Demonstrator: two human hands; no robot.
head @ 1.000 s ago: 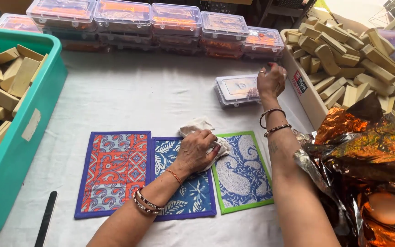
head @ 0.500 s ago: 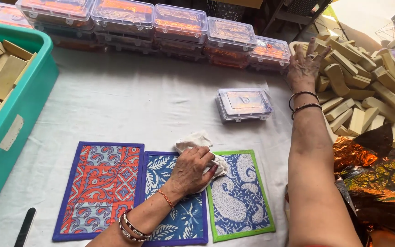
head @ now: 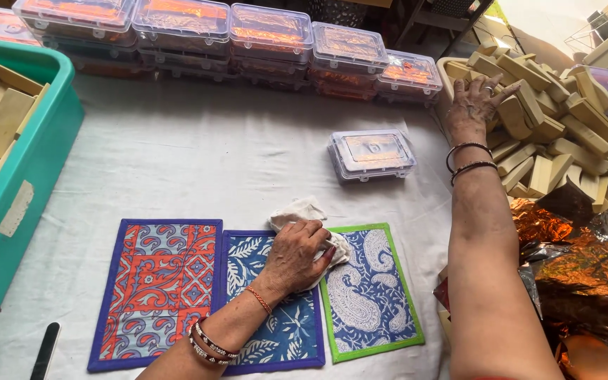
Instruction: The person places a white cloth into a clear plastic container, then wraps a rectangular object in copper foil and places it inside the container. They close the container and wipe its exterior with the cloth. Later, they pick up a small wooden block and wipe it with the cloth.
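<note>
My left hand (head: 295, 255) rests on a crumpled white cloth (head: 297, 210), fingers curled over it, above the blue leaf-print mat (head: 276, 331) and the green-edged paisley mat (head: 371, 292). A third mat, red and blue (head: 156, 288), lies to their left. My right hand (head: 474, 100) is stretched out to the right, fingers spread and coming down on a pile of tan soap bars (head: 550, 127) in a cream tray. Whether it grips a bar I cannot tell. A clear plastic box with an orange-wrapped bar inside (head: 371, 153) sits on the white tablecloth between my hands.
A teal crate (head: 8, 232) with more tan bars stands at the left. Stacked clear boxes with orange contents (head: 248, 35) line the back. Crumpled orange and silver foil (head: 585, 281) lies at the right. A black flat tool (head: 42, 350) lies at the bottom left.
My right hand left the clear box, swung right and lowered onto the soap bar pile. My left hand stayed on the cloth.
</note>
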